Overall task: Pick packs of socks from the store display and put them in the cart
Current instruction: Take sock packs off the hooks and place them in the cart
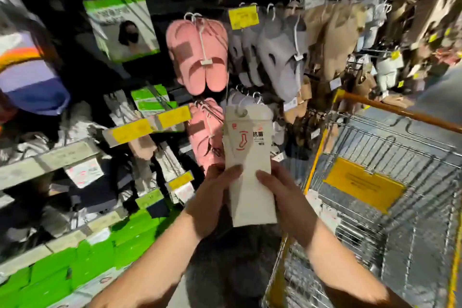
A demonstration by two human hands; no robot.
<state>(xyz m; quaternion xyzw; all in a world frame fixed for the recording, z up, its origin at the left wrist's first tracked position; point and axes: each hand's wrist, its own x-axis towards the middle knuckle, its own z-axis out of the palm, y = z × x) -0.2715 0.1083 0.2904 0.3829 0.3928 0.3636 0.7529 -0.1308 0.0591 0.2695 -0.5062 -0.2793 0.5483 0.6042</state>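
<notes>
Progress: one pack of socks [250, 165] was off the display and held upright in front of the hanging slippers; judging by this, the pick was done and the drop into the cart remained.
Pack position: it stood between the shelf edge on the left and the near-left corner of the cart [390, 220], not yet over the cart's rim.
Left hand: the left hand [212, 197] gripped the pack's lower left edge, thumb laid across the front.
Right hand: the right hand [282, 197] gripped the lower right edge, thumb also on the front.
Cart contents: white items [322, 210] showed low against the cart's near-left wall; whether they were sock packs could not be told through the blur.
What was left: more packs lay on the shelves [50, 160] at left, so further picks looked possible.
Pack label: a red outline of a sock and two bold Chinese characters beside it, apparently 抗菌; smaller print below was unreadable.
Other writing: the yellow price tags [243, 17] and the yellow plate [362, 185] on the cart's child seat carried print too blurred to read.
</notes>
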